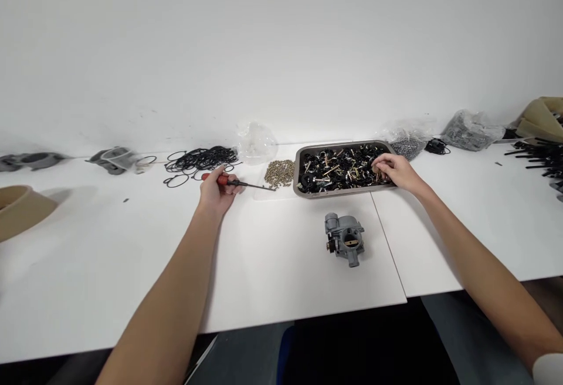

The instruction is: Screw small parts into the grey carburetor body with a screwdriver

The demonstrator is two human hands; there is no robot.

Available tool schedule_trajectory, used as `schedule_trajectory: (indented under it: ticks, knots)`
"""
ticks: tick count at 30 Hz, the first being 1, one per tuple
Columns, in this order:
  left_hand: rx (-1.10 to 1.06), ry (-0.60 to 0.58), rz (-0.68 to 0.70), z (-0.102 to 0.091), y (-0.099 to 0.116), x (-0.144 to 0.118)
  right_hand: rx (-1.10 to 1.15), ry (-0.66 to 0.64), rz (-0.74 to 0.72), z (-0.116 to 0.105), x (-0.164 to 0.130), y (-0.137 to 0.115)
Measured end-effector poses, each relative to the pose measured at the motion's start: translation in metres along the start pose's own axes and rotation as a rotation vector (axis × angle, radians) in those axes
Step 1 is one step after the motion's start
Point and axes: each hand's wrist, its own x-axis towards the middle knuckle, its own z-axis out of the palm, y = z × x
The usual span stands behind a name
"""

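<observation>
Head view: high, facing forward-down over white table (272,267), mid-distance.

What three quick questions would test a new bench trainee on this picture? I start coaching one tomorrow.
1. True or false: the left hand grips a red-handled screwdriver with its tip toward the pile of small brass parts.
2. Where are the right hand's fingers? A) on the grey carburetor B) in the metal tray of black and brass parts C) on the black rubber rings
3. Fill in: the carburetor stands on the white table, untouched, on the ____ side of the tray.

Key: 1 true; 2 B; 3 near (the person's side).
</observation>
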Motion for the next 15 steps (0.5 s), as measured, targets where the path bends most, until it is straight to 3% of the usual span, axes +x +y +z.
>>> schedule_trajectory:
  ticks: [4,12,15]
  knots:
    - [0.079,0.046,0.108,0.0064,-0.0007,-0.0088,0.048,0.023,0.017,0.0023,0.0001,-0.0011]
    - [0.145,0.023,0.088,0.0073,-0.0007,-0.0115,0.012,-0.012,0.034,0.0021,-0.0030,-0.0042]
    - [0.152,0.023,0.088,0.0066,-0.0009,-0.0121,-0.039,0.032,-0.002,0.0014,-0.0026,-0.0050]
